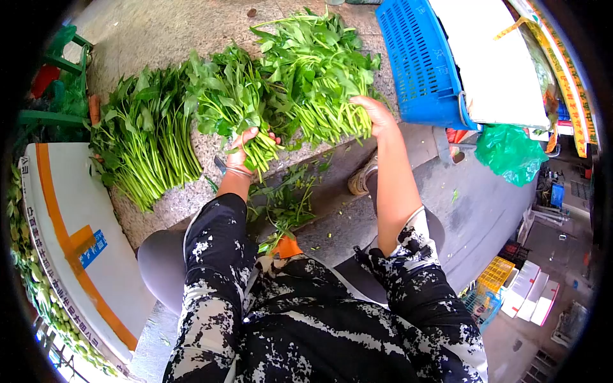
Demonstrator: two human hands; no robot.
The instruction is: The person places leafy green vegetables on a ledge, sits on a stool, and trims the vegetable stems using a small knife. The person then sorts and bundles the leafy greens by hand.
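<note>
My left hand is closed around a small bunch of water spinach, its cut stems pointing toward me. A dark, flat piece, perhaps a blade, shows beside that wrist; I cannot make it out fully. My right hand grips the right edge of a larger heap of water spinach, thumb side over the stems and the other fingers hidden beneath. To the left, another thick bundle of water spinach lies with leaves away from me and stems near the ledge's edge.
The greens rest on a speckled stone ledge. A blue plastic crate stands at the right, a green plastic bag near it. At left is a white foam box with orange tape. Loose leaves lie below, between my legs.
</note>
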